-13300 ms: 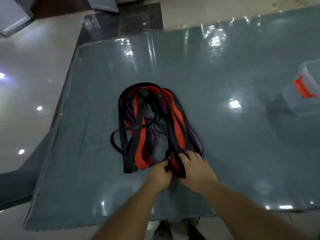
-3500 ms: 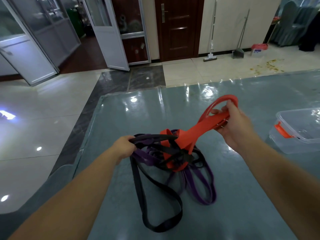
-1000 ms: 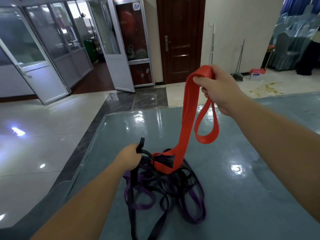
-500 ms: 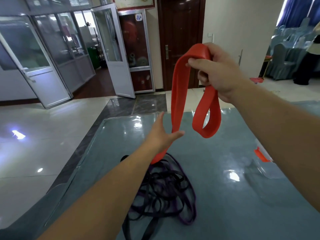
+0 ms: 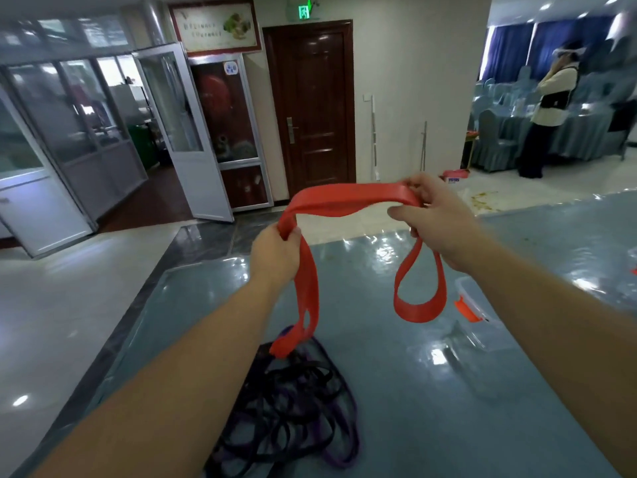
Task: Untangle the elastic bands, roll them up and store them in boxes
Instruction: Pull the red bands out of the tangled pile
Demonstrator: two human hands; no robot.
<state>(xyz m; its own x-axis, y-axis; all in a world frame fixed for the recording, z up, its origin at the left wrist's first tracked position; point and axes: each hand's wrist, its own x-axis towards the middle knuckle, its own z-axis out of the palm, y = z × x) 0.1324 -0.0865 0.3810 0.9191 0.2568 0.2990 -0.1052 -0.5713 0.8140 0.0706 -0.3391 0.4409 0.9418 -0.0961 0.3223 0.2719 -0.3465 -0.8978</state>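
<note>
Red band stretched between left hand and right hand.

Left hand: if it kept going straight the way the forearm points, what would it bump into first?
The left hand, gripping the red band, points up and away over the table's far edge. Beyond it nothing shows but open floor, then the brown door far behind; depth is hard to judge.

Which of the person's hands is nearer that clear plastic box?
The right hand; it holds the red band above the clear box. The left hand is farther left, over the pile.
</note>
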